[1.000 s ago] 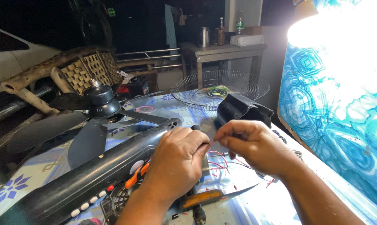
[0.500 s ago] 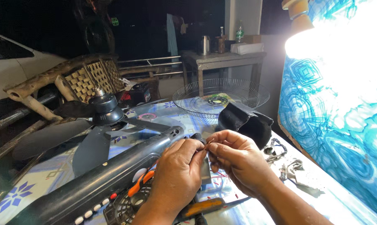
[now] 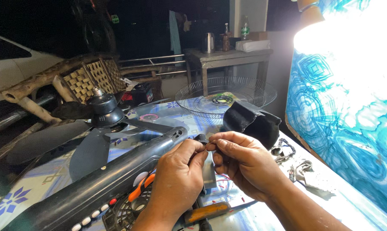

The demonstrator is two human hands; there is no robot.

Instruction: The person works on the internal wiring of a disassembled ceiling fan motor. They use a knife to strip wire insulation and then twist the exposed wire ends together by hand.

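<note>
My left hand (image 3: 176,179) and my right hand (image 3: 240,164) meet fingertip to fingertip over the patterned table top (image 3: 44,184). Together they pinch a thin wire (image 3: 208,146), which is small and mostly hidden by the fingers. Thin red wires (image 3: 222,179) trail below my right hand. Under my left hand lies a long dark fan body (image 3: 103,188) with a row of buttons. A black plastic housing (image 3: 253,122) stands just behind my right hand.
A dark fan blade assembly (image 3: 95,141) lies at the left. A round wire grille (image 3: 227,92) rests at the back of the table. An orange-handled tool (image 3: 210,211) and orange-handled pliers (image 3: 140,188) lie near my wrists. A blue patterned panel (image 3: 343,107) stands at the right.
My hands have drawn closer together and lifted slightly, so the fingertips now meet on the wire. The view has shifted a little to the left.
</note>
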